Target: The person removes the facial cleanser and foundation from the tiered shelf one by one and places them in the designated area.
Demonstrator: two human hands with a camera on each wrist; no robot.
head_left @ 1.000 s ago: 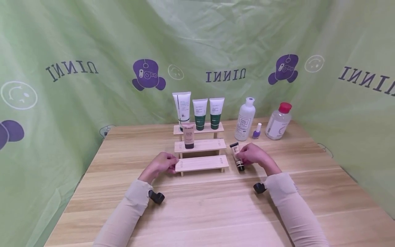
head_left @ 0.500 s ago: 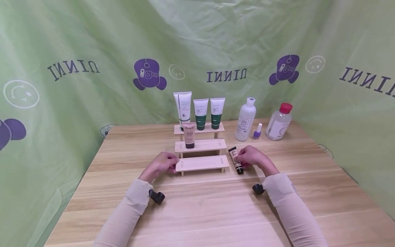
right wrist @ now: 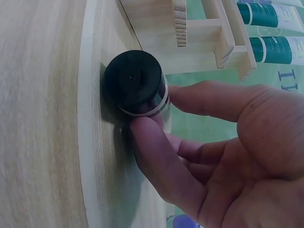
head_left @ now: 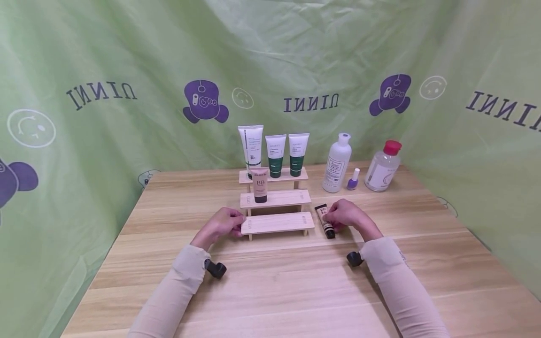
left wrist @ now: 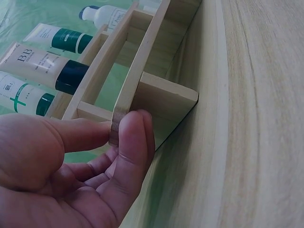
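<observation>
Beige tube (head_left: pixel 324 219) with black cap, pinched by right hand (head_left: pixel 344 214).

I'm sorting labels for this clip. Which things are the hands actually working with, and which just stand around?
In hand:
- small black-capped tube, in the right hand's grip
- wooden step rack, its lowest step pinched by the left hand

Standing about:
- BB cream tube on the middle step
- three tubes on the top step
- white bottle
- purple nail polish
- red-capped bottle

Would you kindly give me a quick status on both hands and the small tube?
Left hand pinches the wooden rack's lowest step. Right hand grips the black-capped tube, lying on the table right of the rack. Nothing between tube and rack.
</observation>
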